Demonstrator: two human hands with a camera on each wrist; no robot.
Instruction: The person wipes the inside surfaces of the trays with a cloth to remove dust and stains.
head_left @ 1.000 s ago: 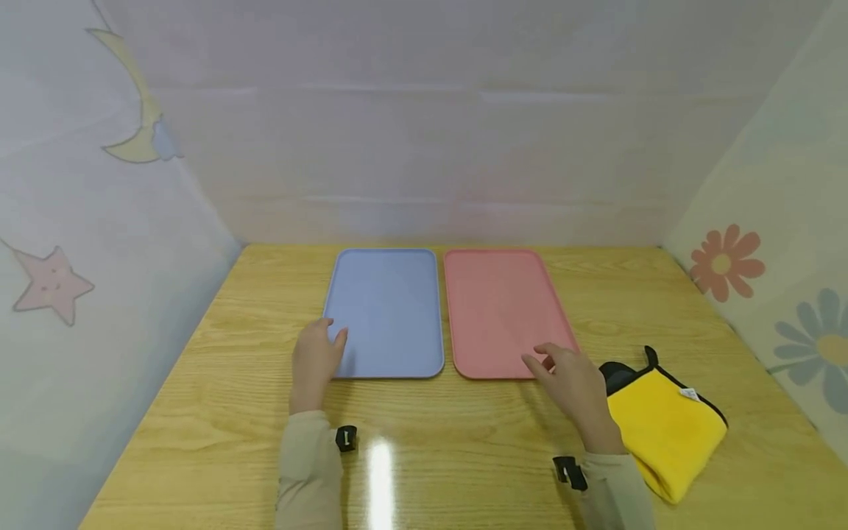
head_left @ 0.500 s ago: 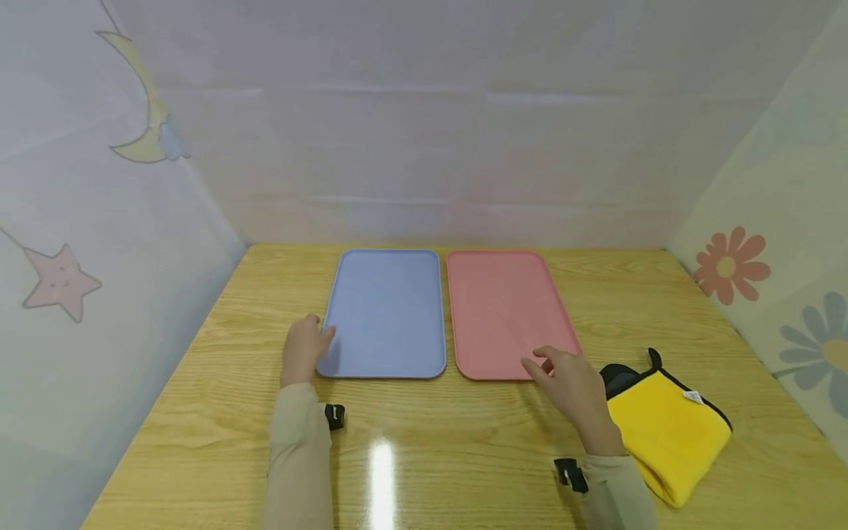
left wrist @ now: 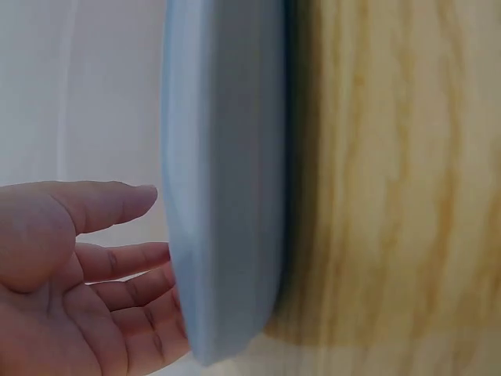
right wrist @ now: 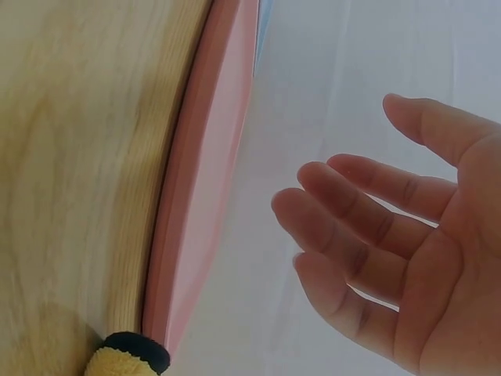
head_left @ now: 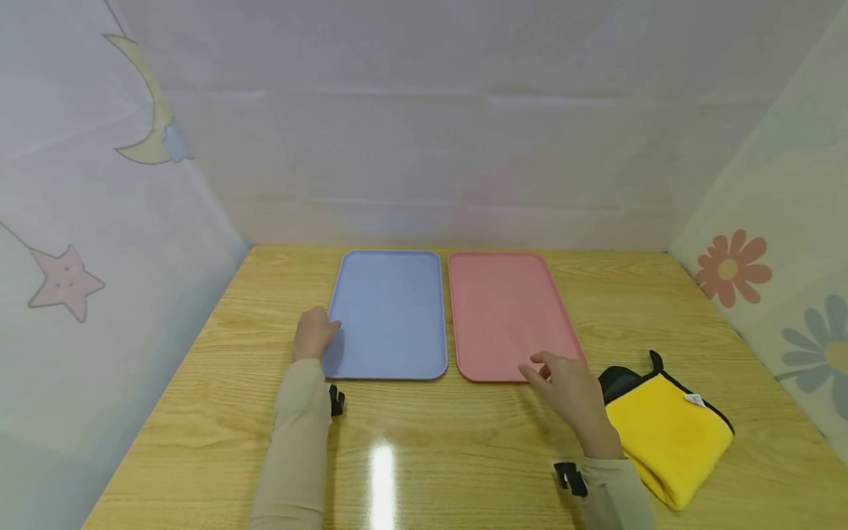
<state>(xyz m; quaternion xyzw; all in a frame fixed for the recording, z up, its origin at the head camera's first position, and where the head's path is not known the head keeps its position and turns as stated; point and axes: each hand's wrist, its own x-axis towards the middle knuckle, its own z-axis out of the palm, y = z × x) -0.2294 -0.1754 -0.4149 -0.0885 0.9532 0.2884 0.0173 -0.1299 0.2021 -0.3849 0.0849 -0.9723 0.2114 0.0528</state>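
Note:
A blue tray (head_left: 391,316) lies flat on the wooden table, side by side with a pink tray (head_left: 510,316). My left hand (head_left: 311,336) is at the blue tray's left edge, near its front corner. In the left wrist view the fingers (left wrist: 129,294) reach the side of that tray, and the thumb stands apart from them. Over the pink tray's front right corner is my right hand (head_left: 568,386), holding nothing. Its fingers (right wrist: 356,227) are loosely bent and spread apart in the right wrist view, away from the tray's rim.
A folded yellow cloth (head_left: 669,434) with black edging lies to the right of my right hand. The wooden table (head_left: 450,456) meets a pale fabric wall (head_left: 424,147) at the back and on both sides.
My left hand has drawn left from over the blue tray's corner to its left edge, then shifted slightly right and forward. The right hand and both trays stay put.

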